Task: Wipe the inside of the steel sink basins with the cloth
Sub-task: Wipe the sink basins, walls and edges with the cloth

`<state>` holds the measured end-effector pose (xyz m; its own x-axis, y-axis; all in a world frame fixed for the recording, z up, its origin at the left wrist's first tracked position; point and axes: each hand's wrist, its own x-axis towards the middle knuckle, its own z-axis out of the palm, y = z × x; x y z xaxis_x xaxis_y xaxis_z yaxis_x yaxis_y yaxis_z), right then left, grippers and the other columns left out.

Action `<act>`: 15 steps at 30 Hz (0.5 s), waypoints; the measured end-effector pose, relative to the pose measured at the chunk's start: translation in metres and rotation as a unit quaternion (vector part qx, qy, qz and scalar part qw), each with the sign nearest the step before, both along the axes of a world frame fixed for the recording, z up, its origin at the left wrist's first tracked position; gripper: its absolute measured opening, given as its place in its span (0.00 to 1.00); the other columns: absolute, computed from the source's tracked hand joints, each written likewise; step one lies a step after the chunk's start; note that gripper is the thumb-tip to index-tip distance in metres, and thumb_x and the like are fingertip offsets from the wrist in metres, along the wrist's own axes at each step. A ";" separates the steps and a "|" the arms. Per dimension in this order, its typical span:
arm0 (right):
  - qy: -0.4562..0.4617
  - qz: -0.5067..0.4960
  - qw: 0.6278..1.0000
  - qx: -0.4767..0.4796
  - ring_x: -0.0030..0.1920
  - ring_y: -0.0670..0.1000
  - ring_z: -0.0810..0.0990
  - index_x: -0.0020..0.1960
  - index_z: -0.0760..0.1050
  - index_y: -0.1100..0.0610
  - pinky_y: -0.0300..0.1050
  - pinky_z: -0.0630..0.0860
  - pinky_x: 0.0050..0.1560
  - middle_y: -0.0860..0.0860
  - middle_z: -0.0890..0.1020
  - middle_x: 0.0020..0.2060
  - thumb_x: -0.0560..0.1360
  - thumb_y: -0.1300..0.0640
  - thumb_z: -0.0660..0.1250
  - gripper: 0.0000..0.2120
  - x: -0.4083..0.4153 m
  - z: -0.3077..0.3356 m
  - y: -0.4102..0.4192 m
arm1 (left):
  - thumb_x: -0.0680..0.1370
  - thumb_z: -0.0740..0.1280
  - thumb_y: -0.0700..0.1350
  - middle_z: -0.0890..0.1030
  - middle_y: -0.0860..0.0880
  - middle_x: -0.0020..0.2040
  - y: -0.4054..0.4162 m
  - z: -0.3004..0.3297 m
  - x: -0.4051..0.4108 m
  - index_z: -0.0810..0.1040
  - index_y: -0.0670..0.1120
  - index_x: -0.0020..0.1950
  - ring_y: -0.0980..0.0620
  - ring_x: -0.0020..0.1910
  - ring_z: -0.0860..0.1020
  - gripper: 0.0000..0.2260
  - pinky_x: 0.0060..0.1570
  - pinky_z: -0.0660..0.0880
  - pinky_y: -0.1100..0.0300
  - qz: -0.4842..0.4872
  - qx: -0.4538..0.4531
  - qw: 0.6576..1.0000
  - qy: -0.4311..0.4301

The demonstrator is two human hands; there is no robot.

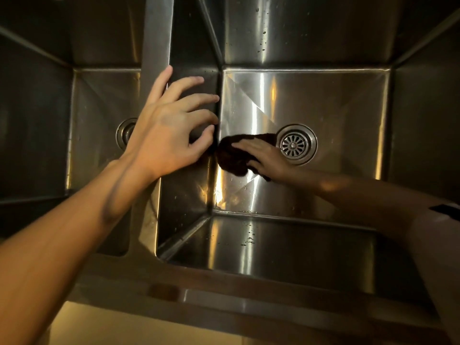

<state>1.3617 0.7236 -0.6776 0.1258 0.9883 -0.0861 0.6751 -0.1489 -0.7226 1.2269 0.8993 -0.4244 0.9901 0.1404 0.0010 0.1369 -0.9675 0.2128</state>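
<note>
Dark brown crumpled cloth [236, 155] on the floor of the right stainless steel sink basin [323, 100], long axis running from the dividing wall [159, 46] toward the round slotted steel drain [296, 144]. Pressed flat under right hand [263, 158], fingers straight. Left hand [171, 128] spread wide over the divider, holding nothing.

Dark cloth [234, 155]: bunched, lying on floor of right basin [336, 100], at its left edge against the divider wall, just left of the drain strainer [296, 144]. Left basin [99, 95]: steel, partly visible. Water droplets on walls.
</note>
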 end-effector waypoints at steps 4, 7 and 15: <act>-0.008 0.062 0.998 0.008 0.70 0.54 0.69 0.73 0.65 0.54 0.48 0.63 0.72 0.54 0.72 0.69 0.74 0.64 0.67 0.29 0.025 0.002 -0.016 | 0.79 0.60 0.50 0.79 0.50 0.62 -0.001 -0.001 0.000 0.84 0.48 0.50 0.48 0.72 0.65 0.13 0.75 0.47 0.43 0.001 0.001 1.000 -0.001; -0.016 -0.009 1.000 -0.014 0.69 0.55 0.69 0.74 0.63 0.52 0.50 0.66 0.71 0.53 0.71 0.70 0.73 0.64 0.68 0.32 0.040 0.004 0.003 | 0.78 0.60 0.49 0.80 0.50 0.61 -0.001 -0.001 0.000 0.84 0.47 0.50 0.48 0.72 0.66 0.13 0.75 0.47 0.44 0.003 -0.006 1.000 -0.004; -0.004 -0.119 0.992 -0.035 0.69 0.54 0.69 0.74 0.63 0.48 0.48 0.67 0.68 0.51 0.71 0.70 0.71 0.62 0.70 0.34 -0.007 0.006 0.026 | 0.78 0.60 0.50 0.80 0.50 0.61 0.000 -0.001 0.001 0.84 0.48 0.50 0.47 0.71 0.66 0.13 0.74 0.47 0.43 0.004 -0.004 1.000 -0.002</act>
